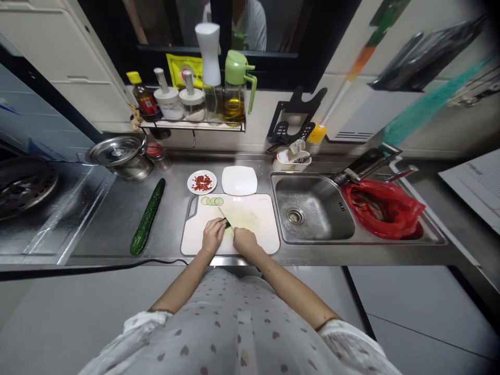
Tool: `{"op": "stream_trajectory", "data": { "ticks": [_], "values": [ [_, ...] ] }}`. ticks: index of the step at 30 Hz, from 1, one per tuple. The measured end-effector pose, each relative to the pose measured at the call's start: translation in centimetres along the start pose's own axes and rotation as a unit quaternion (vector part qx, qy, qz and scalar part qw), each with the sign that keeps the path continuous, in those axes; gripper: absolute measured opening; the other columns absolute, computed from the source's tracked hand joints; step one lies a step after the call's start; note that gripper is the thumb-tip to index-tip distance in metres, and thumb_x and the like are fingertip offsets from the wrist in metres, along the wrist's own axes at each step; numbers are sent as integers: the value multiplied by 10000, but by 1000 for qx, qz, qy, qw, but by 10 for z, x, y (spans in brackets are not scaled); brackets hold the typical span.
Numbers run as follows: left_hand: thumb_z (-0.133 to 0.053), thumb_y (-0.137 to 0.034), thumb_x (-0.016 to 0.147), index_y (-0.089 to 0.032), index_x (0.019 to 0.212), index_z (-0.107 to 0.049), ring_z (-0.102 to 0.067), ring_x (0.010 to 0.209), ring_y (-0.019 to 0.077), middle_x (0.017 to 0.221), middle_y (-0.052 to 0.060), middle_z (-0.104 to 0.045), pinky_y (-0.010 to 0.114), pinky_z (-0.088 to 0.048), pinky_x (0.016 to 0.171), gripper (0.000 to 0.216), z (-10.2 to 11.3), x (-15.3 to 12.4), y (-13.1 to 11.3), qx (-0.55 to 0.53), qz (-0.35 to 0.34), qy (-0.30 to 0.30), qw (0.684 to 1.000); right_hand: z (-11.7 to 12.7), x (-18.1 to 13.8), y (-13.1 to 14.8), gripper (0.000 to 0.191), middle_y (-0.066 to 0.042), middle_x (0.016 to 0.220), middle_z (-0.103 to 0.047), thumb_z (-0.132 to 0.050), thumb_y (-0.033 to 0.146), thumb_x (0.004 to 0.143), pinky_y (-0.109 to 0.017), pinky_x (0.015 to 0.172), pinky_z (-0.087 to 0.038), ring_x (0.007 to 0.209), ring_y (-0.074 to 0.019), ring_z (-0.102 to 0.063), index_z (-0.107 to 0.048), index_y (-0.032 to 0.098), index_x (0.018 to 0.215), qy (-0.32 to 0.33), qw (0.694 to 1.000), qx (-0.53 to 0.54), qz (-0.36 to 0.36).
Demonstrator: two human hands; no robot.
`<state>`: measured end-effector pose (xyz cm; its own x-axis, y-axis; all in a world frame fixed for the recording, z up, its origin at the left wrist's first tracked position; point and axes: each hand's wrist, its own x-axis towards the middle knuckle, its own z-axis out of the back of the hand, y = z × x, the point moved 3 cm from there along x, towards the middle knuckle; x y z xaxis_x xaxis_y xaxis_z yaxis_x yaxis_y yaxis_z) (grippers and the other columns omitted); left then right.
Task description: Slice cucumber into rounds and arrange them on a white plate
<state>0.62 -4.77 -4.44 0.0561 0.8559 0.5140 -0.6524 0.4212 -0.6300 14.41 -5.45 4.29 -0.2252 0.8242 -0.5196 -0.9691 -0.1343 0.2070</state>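
Note:
A white cutting board [265,219] with a grey handle lies in front of me on the steel counter. My right hand [245,240] is closed round the handle of a knife [222,212], whose blade points away to the upper left. Beside the blade, the fingers of my left hand [213,234] press on a short piece of cucumber [228,224], mostly hidden by the hand and knife. Several thin cucumber slices [212,201] overlap in a row near the board's far left corner. A whole cucumber [147,219] rests on the counter left of the board.
Behind the board stand a small plate of chopped red pieces [202,182] and a white square plate [239,180]. The sink [312,208] is at right, with a red plastic bag [383,208] beyond it. A lidded pot [121,156] and seasoning rack [191,125] are at back left.

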Motion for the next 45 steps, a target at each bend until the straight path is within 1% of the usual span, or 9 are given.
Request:
{"op": "stream_trajectory", "data": {
  "ticks": [4, 9, 14, 25, 36, 45],
  "values": [
    [-502, -268, 930, -216, 1030, -695, -616, 975, 196, 1033, 80, -686, 382, -516, 881, 224, 0, 0, -2, 2, -3, -1, 1000, -1, 2, 0, 309, -161, 1034, -689, -391, 98, 887, -297, 795, -474, 1023, -229, -652, -591, 121, 1121, -13, 1000, 0, 5],
    [-510, -248, 926, -213, 1024, -693, -612, 975, 193, 1025, 78, -687, 373, -512, 873, 210, 1, 1, -4, 3, -2, 4, 1000, -8, -10, -7, 301, -155, 1023, -693, -396, 82, 875, -288, 790, -474, 1006, -222, -658, -595, 122, 1097, -9, 1000, -7, -2],
    [-516, -237, 924, -209, 1021, -691, -611, 979, 190, 1028, 79, -687, 367, -508, 874, 202, 1, 2, -6, 3, -3, 6, 1000, -12, -16, -11, 290, -162, 1017, -689, -395, 89, 880, -307, 782, -477, 991, -238, -662, -592, 120, 1090, -6, 1000, -11, -12],
    [-505, -237, 927, -215, 1044, -690, -612, 984, 193, 1032, 77, -686, 378, -512, 876, 220, -2, 0, -3, -2, -5, 0, 1000, -16, -3, -12, 283, -157, 1021, -688, -395, 102, 884, -308, 796, -471, 1002, -233, -653, -594, 127, 1083, -20, 1000, -1, 0],
    [-517, -232, 920, -210, 1030, -694, -612, 985, 193, 1048, 80, -685, 376, -521, 874, 210, -2, 1, -4, 2, -16, -16, 1000, -16, 3, -10, 290, -159, 1026, -688, -390, 94, 876, -310, 783, -466, 992, -238, -656, -588, 121, 1086, -11, 1000, 0, 1],
    [-512, -231, 923, -212, 1038, -693, -612, 973, 193, 1032, 76, -691, 380, -522, 865, 216, -2, 1, -4, 0, -16, -14, 1000, -15, 10, -10, 308, -163, 1042, -686, -396, 80, 864, -316, 793, -473, 1010, -245, -651, -603, 121, 1088, -12, 1000, -12, 9]
  ]
}}
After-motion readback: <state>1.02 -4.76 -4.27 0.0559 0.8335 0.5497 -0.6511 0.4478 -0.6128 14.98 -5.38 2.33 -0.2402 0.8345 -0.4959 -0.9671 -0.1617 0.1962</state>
